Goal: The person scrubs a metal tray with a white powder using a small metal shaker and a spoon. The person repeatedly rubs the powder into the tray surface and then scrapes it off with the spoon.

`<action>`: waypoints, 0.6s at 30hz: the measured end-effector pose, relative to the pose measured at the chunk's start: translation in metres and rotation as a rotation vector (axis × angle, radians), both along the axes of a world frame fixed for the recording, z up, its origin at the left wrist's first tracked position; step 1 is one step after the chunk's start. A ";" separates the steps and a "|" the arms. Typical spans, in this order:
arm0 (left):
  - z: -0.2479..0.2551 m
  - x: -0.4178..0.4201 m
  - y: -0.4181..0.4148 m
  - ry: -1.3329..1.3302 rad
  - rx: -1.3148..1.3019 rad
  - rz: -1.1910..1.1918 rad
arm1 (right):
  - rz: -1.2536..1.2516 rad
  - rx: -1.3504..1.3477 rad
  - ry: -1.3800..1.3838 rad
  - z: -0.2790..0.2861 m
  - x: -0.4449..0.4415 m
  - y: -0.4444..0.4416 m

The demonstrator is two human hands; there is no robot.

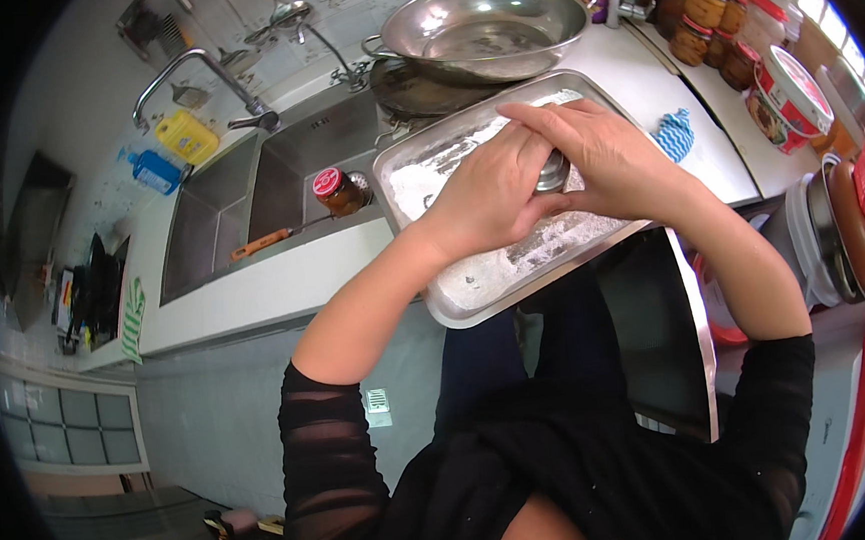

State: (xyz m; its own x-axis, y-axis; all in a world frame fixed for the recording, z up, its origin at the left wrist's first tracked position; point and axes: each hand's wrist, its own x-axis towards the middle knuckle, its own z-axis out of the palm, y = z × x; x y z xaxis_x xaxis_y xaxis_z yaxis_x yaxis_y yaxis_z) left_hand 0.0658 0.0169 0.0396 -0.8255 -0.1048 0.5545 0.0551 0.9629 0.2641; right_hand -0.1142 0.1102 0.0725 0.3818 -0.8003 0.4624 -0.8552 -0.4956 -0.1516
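A rectangular metal tray (457,306) with white powder (478,278) spread over it lies before me, its near edge jutting past the counter. Over the tray, my left hand (490,183) and my right hand (605,156) are clasped around a small round metal object (552,171). Only a shiny, ridged part of it shows between my palms, so its full shape is hidden. The fingers of my right hand lap over those of my left. Patches of bare metal show through the powder.
A large two-handled steel pan (487,33) stands behind the tray. Left is a double sink (303,143) with a red-lidded jar (338,191) and an orange-handled tool (261,244). A blue patterned cloth (673,135), stacked jars (707,2) and a plastic tub (789,98) stand right.
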 end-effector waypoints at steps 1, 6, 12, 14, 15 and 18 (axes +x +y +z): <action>0.004 -0.001 -0.002 -0.014 0.042 -0.013 | -0.015 0.069 0.028 0.004 -0.001 -0.003; 0.010 -0.007 -0.011 0.015 0.076 -0.057 | -0.095 0.035 -0.073 0.001 -0.001 -0.008; 0.008 -0.021 -0.037 0.077 0.303 -0.113 | -0.201 0.128 -0.315 -0.009 -0.006 -0.020; 0.008 -0.021 -0.046 0.098 0.403 -0.089 | -0.183 0.145 -0.411 -0.011 -0.006 -0.024; 0.008 -0.020 -0.051 0.110 0.411 -0.071 | -0.191 0.182 -0.403 -0.011 -0.009 -0.026; -0.004 -0.008 -0.082 0.149 0.392 0.018 | -0.259 0.274 -0.358 -0.022 -0.021 -0.035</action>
State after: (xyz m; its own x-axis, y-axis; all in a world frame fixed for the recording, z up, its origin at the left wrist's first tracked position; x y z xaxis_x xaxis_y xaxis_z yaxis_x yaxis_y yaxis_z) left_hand 0.0581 -0.0656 0.0358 -0.7356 -0.3450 0.5829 0.1046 0.7924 0.6009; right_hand -0.1349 0.0757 0.0504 0.0112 -0.9576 0.2877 -0.8156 -0.1752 -0.5515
